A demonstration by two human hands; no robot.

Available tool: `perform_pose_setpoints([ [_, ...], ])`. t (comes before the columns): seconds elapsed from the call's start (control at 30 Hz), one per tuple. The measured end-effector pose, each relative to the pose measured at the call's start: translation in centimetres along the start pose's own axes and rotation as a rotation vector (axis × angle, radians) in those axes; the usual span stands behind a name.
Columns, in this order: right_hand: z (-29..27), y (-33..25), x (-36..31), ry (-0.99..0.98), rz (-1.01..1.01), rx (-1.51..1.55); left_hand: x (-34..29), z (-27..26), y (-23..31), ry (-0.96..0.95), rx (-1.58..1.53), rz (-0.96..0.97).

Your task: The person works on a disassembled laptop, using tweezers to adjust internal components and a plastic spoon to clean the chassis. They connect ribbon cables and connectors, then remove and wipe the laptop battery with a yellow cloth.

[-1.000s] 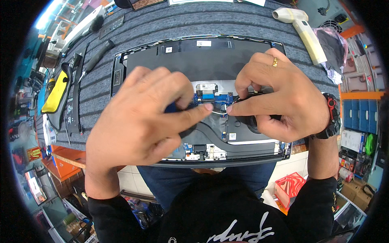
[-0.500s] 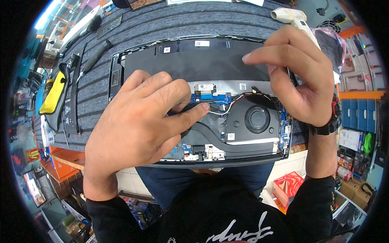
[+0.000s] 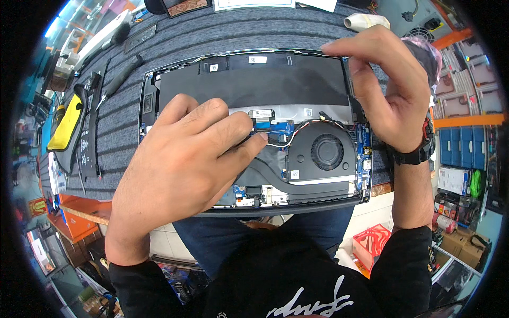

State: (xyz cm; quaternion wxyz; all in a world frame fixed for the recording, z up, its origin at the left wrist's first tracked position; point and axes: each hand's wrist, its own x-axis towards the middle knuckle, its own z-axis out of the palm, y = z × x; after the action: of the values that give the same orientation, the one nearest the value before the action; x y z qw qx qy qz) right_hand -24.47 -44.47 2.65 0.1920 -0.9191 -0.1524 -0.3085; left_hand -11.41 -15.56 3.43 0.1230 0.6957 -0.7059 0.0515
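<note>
A laptop (image 3: 254, 90) lies with its bottom cover off and its insides bare, its near edge toward me. My left hand (image 3: 183, 159) reaches over its left half, index finger stretched out and the other fingers bent. That fingertip touches the blue circuit board (image 3: 275, 127) beside a thin white cable (image 3: 283, 144); the thumb is mostly hidden. Right of the cable sits a round fan (image 3: 326, 151). Nothing is held by my right hand (image 3: 392, 90), whose fingers are curved and apart above the laptop's far right corner.
A ridged grey mat (image 3: 222, 32) covers the table. On the left lie a yellow-and-black pouch (image 3: 68, 124), a long black battery (image 3: 91, 138) and a dark-handled brush (image 3: 124, 74). A cream hair dryer (image 3: 366, 22) lies at the far right. A red box (image 3: 371, 241) stands below the table.
My right hand has moved a little away from me, its index fingertip going from over the dark panel to the laptop's far edge. My left fingertip stays by the white cable.
</note>
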Motion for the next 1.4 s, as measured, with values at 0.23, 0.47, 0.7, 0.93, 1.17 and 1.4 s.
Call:
perform_pose_setpoints([
  [0.23,-0.5,0.2,0.2,-0.006,-0.019,-0.020,0.3,0.1,-0.1,0.006,-0.006,0.008],
  [0.47,-0.4,1.0,0.0,0.099,-0.028,0.024,0.0,0.0,0.0,-0.027,0.000,-0.021],
  [0.7,0.5,1.2,0.3,0.245,-0.050,-0.040,0.3,-1.3,-1.0,-0.047,-0.099,0.056],
  [0.93,-1.4,-3.0,-1.9,0.185,0.192,-0.030,-4.1,-4.2,-3.4,0.395,-0.341,-0.204],
  [1.17,-0.7,-10.4,-9.9,0.323,0.368,-0.046,-16.9,-3.2,1.8,0.518,-0.503,-0.415],
  [1.4,2.2,-8.8,-12.9,0.383,0.414,-0.159,-24.5,0.1,7.3,0.596,-0.730,-0.475],
])
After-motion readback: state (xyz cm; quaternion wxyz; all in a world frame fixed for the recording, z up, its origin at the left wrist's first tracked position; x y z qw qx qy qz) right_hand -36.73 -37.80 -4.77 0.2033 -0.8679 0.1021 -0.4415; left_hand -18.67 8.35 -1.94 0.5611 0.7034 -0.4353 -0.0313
